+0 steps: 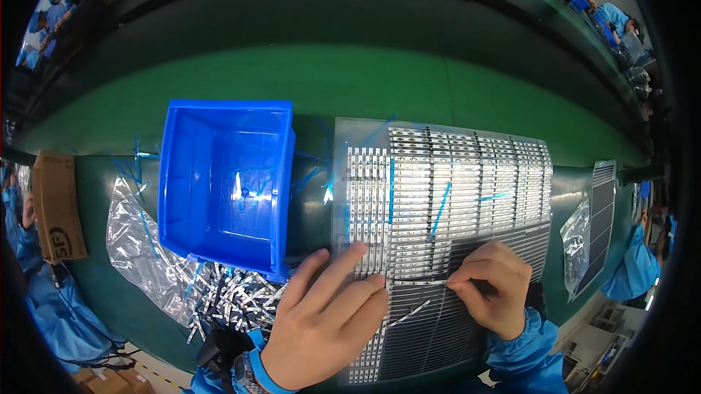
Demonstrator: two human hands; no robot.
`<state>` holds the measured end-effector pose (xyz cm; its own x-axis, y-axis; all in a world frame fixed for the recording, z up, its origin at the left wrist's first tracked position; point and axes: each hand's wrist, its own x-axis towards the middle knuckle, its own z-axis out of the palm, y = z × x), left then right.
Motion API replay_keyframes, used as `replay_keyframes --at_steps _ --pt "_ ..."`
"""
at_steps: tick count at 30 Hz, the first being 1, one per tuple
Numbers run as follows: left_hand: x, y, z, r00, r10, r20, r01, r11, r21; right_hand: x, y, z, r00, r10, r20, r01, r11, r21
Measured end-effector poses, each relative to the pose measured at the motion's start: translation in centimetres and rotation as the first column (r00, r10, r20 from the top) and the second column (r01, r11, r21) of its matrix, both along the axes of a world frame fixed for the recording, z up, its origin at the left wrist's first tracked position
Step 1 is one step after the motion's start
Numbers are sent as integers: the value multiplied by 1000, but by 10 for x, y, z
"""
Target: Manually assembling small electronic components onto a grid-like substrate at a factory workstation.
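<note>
A large flat panel (467, 175) of many narrow silver strips lies on the green table, with thin blue tape strips across it. My left hand (321, 321) presses flat on the panel's lower left part, fingers spread. My right hand (493, 284) pinches at one narrow strip near the panel's lower middle, where dark empty rows show. A loose silver strip (405, 316) lies between the two hands.
A blue plastic bin (223, 182) stands left of the panel, holding a few small pieces. A pile of loose strips (234, 299) on clear plastic film (135, 241) lies below it. A cardboard box (55, 204) sits far left. Another panel (602, 219) lies far right. Other people in blue work around.
</note>
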<state>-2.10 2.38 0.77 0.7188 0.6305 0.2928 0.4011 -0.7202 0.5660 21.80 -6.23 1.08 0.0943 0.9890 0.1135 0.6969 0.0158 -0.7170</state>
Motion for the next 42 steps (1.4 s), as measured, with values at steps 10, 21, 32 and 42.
replay_keyframes --at_steps 10,21,32,42 --pt "3 6 8 1000 -6 3 6 1000 5 0 1 1 998 31 62 -31 1000 3" --pt "-6 2 2 999 -9 -51 6 998 -66 -2 1 1 996 23 84 -24 1000 5" --pt "0 1 5 995 -8 -101 7 1000 -12 3 1 2 997 60 52 -61 998 8" --pt "4 -3 8 988 -7 -152 17 998 67 2 0 -5 998 54 18 -55 996 66"
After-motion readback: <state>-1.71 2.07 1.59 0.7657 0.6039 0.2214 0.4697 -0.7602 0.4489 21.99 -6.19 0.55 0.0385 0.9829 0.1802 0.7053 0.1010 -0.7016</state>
